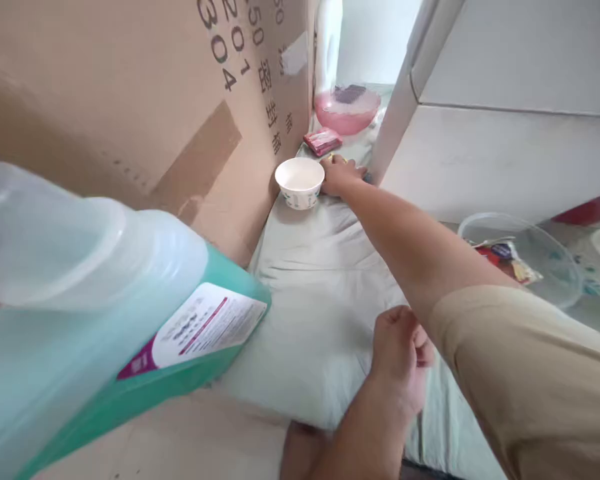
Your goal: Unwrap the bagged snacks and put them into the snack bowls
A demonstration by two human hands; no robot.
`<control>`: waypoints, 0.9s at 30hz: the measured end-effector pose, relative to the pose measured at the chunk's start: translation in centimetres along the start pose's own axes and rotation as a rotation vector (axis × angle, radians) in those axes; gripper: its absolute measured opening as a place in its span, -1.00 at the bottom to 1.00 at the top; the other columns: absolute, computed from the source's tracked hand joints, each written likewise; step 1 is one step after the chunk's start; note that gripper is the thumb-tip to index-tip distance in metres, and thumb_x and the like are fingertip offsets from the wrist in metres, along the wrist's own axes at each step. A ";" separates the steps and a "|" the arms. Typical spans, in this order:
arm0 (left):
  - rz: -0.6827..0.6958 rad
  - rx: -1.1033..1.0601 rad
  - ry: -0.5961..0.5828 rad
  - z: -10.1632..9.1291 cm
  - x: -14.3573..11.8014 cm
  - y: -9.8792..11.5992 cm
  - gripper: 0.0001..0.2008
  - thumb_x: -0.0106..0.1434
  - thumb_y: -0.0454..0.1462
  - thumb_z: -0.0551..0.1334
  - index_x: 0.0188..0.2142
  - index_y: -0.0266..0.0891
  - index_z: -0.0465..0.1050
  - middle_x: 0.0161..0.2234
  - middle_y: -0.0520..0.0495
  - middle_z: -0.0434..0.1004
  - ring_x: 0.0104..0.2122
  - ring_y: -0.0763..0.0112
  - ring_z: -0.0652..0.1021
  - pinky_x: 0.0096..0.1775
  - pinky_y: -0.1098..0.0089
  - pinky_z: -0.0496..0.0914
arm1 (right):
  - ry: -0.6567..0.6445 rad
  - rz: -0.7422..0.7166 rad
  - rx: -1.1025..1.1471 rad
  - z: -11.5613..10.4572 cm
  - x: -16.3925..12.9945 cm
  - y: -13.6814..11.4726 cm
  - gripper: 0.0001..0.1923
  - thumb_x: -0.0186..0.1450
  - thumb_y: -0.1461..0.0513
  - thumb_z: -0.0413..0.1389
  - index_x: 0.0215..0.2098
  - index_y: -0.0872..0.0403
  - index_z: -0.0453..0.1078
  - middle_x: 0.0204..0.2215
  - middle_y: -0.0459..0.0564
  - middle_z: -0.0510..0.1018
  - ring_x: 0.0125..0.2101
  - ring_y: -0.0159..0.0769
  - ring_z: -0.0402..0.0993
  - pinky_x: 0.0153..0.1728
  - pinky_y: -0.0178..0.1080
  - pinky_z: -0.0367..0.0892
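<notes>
At the far end of the cloth-covered surface [325, 280], my right hand [341, 175] reaches down with its fingers curled over a small yellow packet [336, 159], mostly hidden by the hand. Just left of that hand stands a white paper bowl [300, 179] with a green print, upright and seemingly empty inside. A red packet [323, 141] lies a little beyond the fingers. My left hand [401, 347] is closed in a loose fist over the near part of the cloth, under my right arm, with nothing visible in it.
A large jug of green liquid [220, 363] leans in at left, before a tall cardboard box [130, 87]. A pink basin [347, 120] is at the back. White drawers [505, 153] rise at right; below them sits a clear tub [563, 283] with colourful packets [510, 260].
</notes>
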State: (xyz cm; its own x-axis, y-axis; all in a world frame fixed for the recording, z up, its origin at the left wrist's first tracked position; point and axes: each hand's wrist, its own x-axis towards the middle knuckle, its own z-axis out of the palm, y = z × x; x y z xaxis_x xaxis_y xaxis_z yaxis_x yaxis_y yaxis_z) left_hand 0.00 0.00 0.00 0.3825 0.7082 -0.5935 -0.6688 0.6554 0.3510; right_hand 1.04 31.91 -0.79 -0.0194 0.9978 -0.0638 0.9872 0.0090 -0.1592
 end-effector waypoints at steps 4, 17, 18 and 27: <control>0.049 0.002 -0.001 0.6 -1.0 0.9 -0.66 -0.19 -0.28 0.20 -0.69 -0.16 -0.07 -0.75 0.25 -0.11 -0.73 0.74 -0.07 -0.57 0.44 -0.28 | -0.014 -0.117 -0.055 0.0 -2.8 0.3 -0.30 0.34 -0.02 0.06 0.41 -0.15 0.14 0.42 0.18 0.12 0.27 0.36 0.11 0.12 0.50 0.15; -0.066 0.375 -0.696 -0.4 -1.8 2.2 -0.40 -0.06 -0.29 0.42 -0.68 -0.17 -0.13 -0.68 0.24 -0.17 -0.67 0.71 -0.05 -0.55 0.42 -0.16 | -0.054 -0.417 -0.135 0.7 -14.4 1.6 -0.32 0.31 0.05 0.06 0.41 -0.28 0.18 0.47 0.08 0.04 0.34 0.31 0.04 0.14 0.45 0.09; -0.122 0.449 -0.867 -0.6 -2.0 2.5 -0.37 -0.04 -0.31 0.45 -0.68 -0.18 -0.13 -0.66 0.23 -0.17 -0.64 0.69 -0.05 -0.54 0.42 -0.13 | -0.060 -0.429 -0.141 0.7 -15.9 1.9 -0.31 0.32 0.06 0.06 0.41 -0.28 0.17 0.48 0.08 0.04 0.35 0.31 0.03 0.15 0.45 0.07; -0.274 0.642 -1.269 -0.6 -1.7 1.3 -0.32 0.02 -0.38 0.47 -0.66 -0.22 -0.17 -0.67 0.21 -0.13 -0.60 0.64 -0.04 -0.53 0.39 -0.07 | 0.040 -0.425 0.034 1.9 -28.7 8.1 -0.07 0.23 0.03 0.28 0.47 -0.03 0.06 0.48 0.30 -0.01 0.36 0.17 0.12 0.25 0.26 0.16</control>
State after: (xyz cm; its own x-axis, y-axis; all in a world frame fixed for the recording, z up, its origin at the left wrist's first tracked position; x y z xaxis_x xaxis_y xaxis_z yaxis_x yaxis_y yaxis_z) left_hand -1.89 -0.51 1.04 0.9738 0.0713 0.2161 -0.2178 0.5674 0.7941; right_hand 9.32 3.25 -2.12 -0.4164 0.9076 0.0528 0.8870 0.4183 -0.1958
